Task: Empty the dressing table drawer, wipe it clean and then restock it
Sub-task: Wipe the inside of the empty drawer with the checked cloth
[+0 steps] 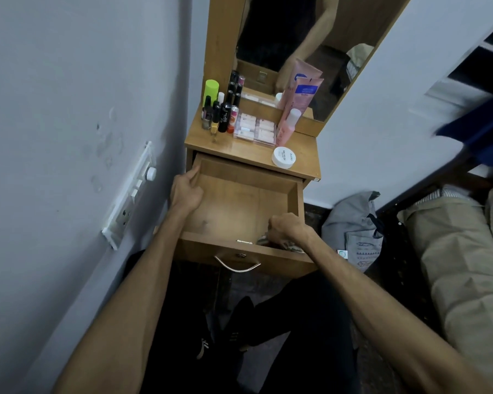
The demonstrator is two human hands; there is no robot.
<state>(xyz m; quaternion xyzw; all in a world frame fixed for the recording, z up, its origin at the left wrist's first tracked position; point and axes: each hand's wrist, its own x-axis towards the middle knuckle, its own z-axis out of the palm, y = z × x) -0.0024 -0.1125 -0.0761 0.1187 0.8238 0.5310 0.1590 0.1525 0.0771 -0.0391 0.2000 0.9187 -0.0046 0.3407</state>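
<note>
The wooden drawer of the dressing table is pulled out, and its bare floor shows. My left hand grips the drawer's left wall. Inside the near right corner my right hand is closed on a crumpled patterned cloth, pressing it against the drawer floor; most of the cloth is hidden under the hand. On the tabletop stand several dark bottles, a green-capped can, a clear box of small packs, pink tubes and a white round jar.
A mirror rises behind the tabletop. A grey wall with a white switch panel runs close on the left. On the right lie a grey bag on the floor and a bed with beige bedding. My dark-clothed legs are below the drawer.
</note>
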